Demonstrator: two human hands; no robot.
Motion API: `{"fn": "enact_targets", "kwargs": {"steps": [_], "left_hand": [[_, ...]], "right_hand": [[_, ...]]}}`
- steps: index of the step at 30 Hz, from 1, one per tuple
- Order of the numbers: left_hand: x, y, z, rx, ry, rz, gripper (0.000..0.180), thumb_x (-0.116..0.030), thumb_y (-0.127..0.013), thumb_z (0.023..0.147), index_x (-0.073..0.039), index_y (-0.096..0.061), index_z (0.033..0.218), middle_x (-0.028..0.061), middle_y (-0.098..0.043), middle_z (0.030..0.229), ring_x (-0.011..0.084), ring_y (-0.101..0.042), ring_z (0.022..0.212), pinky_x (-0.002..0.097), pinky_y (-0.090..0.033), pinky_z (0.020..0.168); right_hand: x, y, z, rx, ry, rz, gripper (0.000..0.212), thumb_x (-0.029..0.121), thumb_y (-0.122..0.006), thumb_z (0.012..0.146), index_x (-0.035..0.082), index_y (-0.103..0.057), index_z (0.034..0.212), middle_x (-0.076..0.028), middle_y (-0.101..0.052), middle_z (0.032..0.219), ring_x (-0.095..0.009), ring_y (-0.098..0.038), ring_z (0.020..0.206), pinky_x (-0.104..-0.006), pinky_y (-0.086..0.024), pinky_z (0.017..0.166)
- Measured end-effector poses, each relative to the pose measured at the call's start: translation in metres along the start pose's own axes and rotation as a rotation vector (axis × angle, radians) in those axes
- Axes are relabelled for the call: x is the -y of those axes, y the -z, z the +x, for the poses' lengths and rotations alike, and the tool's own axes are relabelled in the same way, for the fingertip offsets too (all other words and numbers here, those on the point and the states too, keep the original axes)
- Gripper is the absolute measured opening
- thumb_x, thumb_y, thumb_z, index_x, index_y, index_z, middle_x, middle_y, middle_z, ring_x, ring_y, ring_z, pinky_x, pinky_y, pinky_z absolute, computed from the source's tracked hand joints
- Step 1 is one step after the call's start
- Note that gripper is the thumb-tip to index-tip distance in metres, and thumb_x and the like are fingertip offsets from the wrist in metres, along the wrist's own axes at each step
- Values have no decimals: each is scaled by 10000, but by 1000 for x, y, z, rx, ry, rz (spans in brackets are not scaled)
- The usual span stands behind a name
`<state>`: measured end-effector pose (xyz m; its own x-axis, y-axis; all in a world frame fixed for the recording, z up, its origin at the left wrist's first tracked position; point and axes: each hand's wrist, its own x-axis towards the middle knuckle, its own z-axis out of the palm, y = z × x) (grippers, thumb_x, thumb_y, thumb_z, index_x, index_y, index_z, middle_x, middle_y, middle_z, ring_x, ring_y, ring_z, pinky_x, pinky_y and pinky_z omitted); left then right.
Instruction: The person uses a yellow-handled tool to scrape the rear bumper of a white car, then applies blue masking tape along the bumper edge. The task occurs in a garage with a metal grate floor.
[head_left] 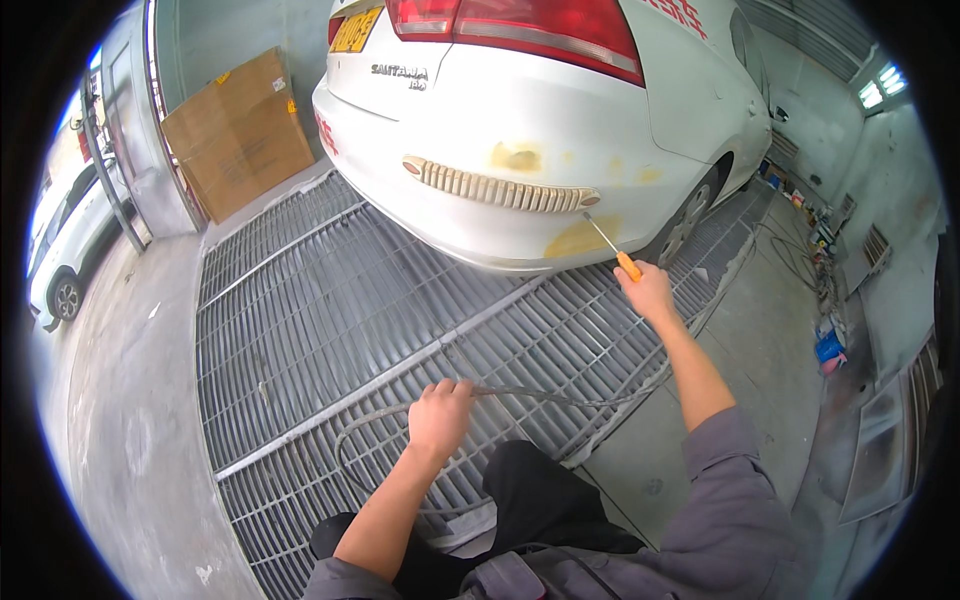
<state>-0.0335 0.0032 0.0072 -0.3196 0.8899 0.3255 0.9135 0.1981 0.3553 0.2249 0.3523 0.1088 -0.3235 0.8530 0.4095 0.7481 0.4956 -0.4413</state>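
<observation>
the right hand (648,290) has its fingers clamped around the orange handle of a screwdriver (629,267), whose thin metal shaft slants up and left toward the rear bumper (452,222) of a white car. the tip is at the right end of a beige ribbed strip (500,187); whether it touches cannot be told. yellowish patches (585,238) mark the bumper above and below the strip. nearer and to the left, the left hand (440,415) has its fingers curled together over a dark hose (540,394); whether they grip it cannot be told. below lies a metal floor grating (300,330), and a cardboard sheet (240,135) leans at far left.
</observation>
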Motion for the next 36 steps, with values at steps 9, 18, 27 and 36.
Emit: {"fn": "enact_targets", "kwargs": {"steps": [9, 18, 27, 36], "left_hand": [[23, 12, 1, 63, 114, -23, 201, -212, -769, 907, -123, -766, 1087, 90, -744, 1000, 342, -709, 1033, 479, -597, 868], [38, 20, 3, 106, 185, -14, 213, -187, -765, 895, -110, -767, 1094, 101, -752, 1057, 351, -697, 1092, 487, -591, 911], [60, 32, 4, 62, 269, 42, 180, -177, -773, 891, -92, -762, 1049, 118, -745, 1050, 369, -687, 1097, 493, -599, 903], [75, 40, 2, 32, 295, 49, 143, -66, -718, 854, -59, -740, 995, 142, -736, 1049, 377, -688, 1087, 493, -622, 863]], "right_hand": [[49, -80, -30, -204, 150, 290, 340, 345, -788, 972, 14, -717, 950, -222, -723, 811, -460, -698, 750, -495, -529, 654], [89, -102, -34, -168, 176, 346, 311, 387, -755, 983, 91, -770, 1077, -218, -759, 888, -478, -722, 873, -527, -569, 756], [157, -133, -39, -101, 97, 257, 381, 470, -725, 996, 102, -747, 1093, -241, -752, 898, -492, -714, 903, -559, -560, 777], [206, -164, -32, -37, 65, 277, 439, 513, -697, 1008, 80, -699, 1084, -240, -754, 942, -505, -704, 932, -581, -542, 801]]}}
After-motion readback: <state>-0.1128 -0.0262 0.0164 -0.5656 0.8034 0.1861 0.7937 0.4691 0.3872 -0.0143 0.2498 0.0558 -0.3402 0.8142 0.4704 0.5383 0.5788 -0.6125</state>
